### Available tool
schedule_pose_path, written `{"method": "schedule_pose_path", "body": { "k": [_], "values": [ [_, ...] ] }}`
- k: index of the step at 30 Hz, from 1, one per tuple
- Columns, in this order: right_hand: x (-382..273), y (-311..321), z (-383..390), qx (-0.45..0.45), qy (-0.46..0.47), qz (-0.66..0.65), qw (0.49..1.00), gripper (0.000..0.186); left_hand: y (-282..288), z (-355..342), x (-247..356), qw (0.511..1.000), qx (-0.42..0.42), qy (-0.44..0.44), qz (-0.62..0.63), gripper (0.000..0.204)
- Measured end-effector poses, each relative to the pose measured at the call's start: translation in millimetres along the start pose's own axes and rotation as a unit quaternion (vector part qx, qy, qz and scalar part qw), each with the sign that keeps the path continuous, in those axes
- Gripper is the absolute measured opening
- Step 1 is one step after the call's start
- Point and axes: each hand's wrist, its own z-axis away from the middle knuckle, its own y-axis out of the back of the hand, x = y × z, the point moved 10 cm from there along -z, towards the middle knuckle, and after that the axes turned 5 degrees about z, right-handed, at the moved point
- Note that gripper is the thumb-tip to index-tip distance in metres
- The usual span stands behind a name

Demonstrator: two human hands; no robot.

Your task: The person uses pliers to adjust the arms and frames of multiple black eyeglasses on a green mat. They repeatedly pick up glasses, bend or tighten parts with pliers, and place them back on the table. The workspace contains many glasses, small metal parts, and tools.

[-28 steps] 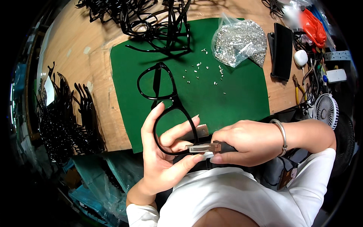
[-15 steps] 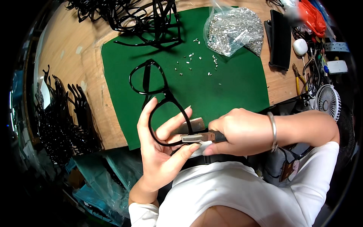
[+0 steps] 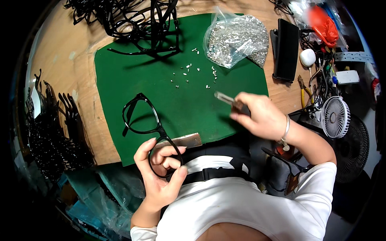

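At the near edge of the green mat [image 3: 189, 114] | my left grip [image 3: 159, 178] pinches the glasses [image 3: 161, 133] by one rim, likely for steadiness | my right grip [image 3: 262, 117] clasps pliers [image 3: 224, 98], apart from them

Black glasses frame [image 3: 162, 130], green mat [image 3: 181, 108]

A pale wooden table [image 3: 86, 108] extends across the scene, its top brightly lit. On the right, a small white fan [image 3: 335, 117] stands just beside a larger black fan [image 3: 357, 150]. Below the table's near left edge, translucent teal plastic sheeting [image 3: 86, 188] lies in dimmer light.
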Motion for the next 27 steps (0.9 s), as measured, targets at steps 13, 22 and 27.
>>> {"method": "schedule_pose_path", "body": {
  "k": [13, 22, 27],
  "values": [
    [17.1, -19.3, -29.1, -0.002, -0.010, 0.079, 0.997, 0.015, -25.7, 7.6, -19.2, 0.864, -0.078, 0.241, 0.435, 0.093],
    [1.0, -23.6, -25.8, 0.046, 0.041, 0.170, 0.984, 0.017, -24.2, 4.9, -38.3, 0.970, 0.008, 0.182, 0.159, 0.032],
    [-24.4, -13.6, -18.8, 0.013, 0.008, -0.015, 1.000, 0.017, -24.3, 6.3, -30.4, 0.986, 0.025, 0.130, 0.098, 0.053]
  ]
}}
